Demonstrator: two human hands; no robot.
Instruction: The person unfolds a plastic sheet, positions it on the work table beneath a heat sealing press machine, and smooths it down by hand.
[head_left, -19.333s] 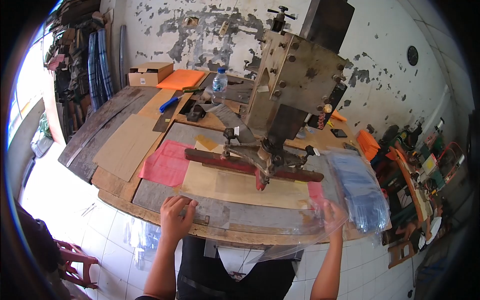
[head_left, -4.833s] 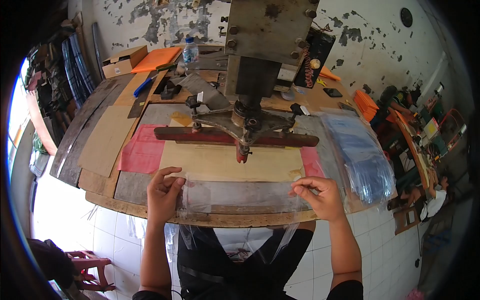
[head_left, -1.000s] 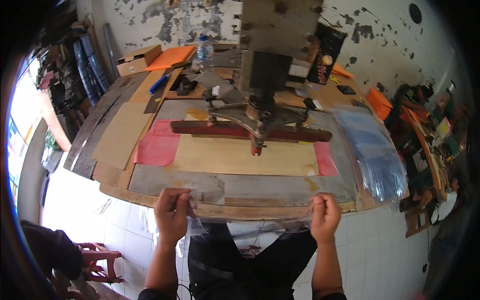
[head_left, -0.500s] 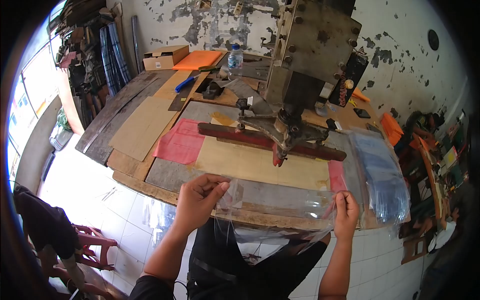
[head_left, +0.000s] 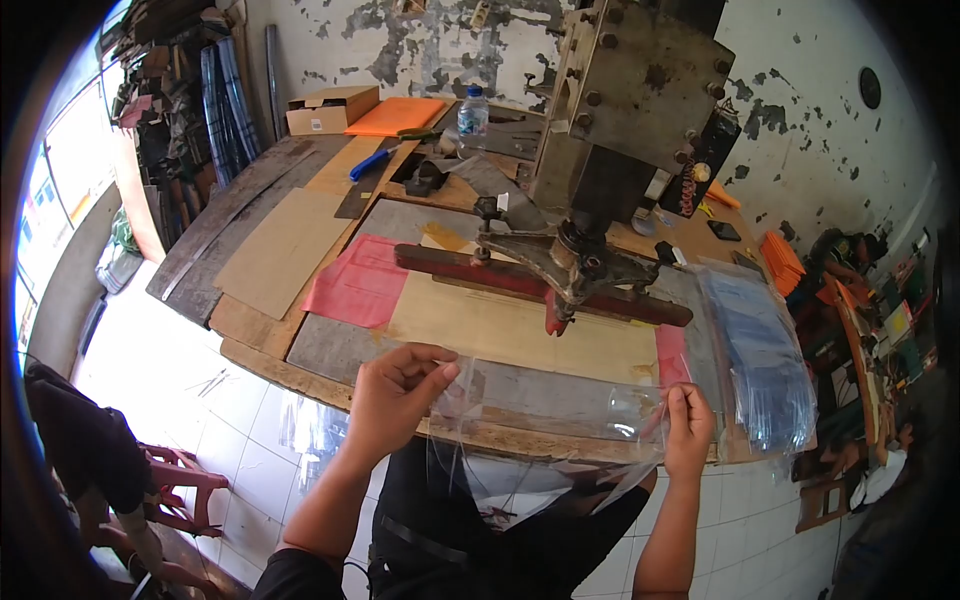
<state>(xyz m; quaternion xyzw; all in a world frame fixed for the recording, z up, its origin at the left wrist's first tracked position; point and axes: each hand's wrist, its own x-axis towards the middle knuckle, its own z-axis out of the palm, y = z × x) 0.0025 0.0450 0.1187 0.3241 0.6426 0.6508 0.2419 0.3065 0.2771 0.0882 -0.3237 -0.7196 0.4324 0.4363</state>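
Note:
A clear plastic sheet hangs between my two hands in front of the table edge, sagging over my lap. My left hand pinches its left upper corner between thumb and fingers. At the other end, my right hand grips the right edge with its fingers closed. Just beyond the sheet is a press machine with a red-edged bar, set above a cream board. Pink sheets stick out at both sides of that board.
A stack of clear plastic pieces lies on the table's right side. Brown cardboard, a blue-handled tool, a water bottle and an orange stack are at the left and back. Other people sit at both sides.
The view has shifted very slightly. Both hands keep their grip on the plastic sheet, nearly in place.

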